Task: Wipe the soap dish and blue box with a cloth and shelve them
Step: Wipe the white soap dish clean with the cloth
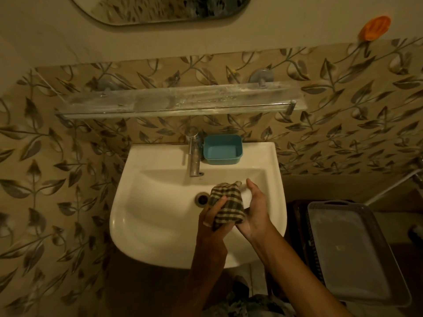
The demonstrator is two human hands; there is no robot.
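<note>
Over the white sink (155, 216), my left hand (214, 217) grips a dark checked cloth (227, 201) and presses it against a white soap dish (245, 197). My right hand (257, 209) holds that dish from the right. The cloth hides most of the dish, and the dish blends with the basin. The blue box (223, 148) stands open and upright on the sink's back ledge, just right of the tap (193, 156). The glass shelf (183, 100) on the wall above the sink carries nothing.
An orange soap-dish-shaped holder (375, 27) is stuck on the wall at the upper right. A grey plastic tray (348, 255) lies low to the right of the sink. A mirror (160, 10) hangs above the shelf. Leaf-patterned tiles cover the wall.
</note>
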